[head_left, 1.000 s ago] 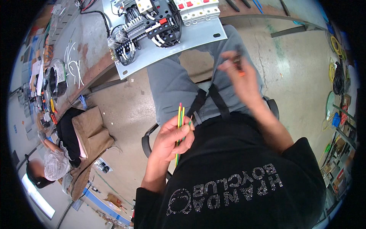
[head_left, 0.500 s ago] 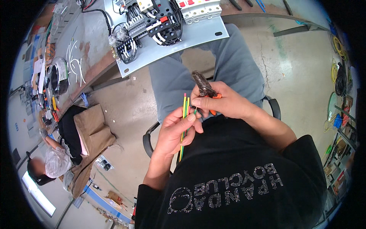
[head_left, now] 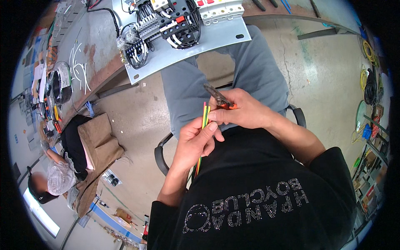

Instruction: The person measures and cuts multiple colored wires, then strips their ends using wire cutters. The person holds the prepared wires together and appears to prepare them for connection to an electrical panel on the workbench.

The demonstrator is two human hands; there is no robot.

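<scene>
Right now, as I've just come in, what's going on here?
The left hand holds a few yellow-green wires. The right hand holds orange-handled pliers, its fingertips close beside the wires. Ahead, a metal plate carrying electrical parts lies on the table, overhanging its edge. Another person is off to the left.

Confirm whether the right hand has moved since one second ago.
Yes: against the metal plate, the right hand went left and down the picture, toward the left hand.
</scene>
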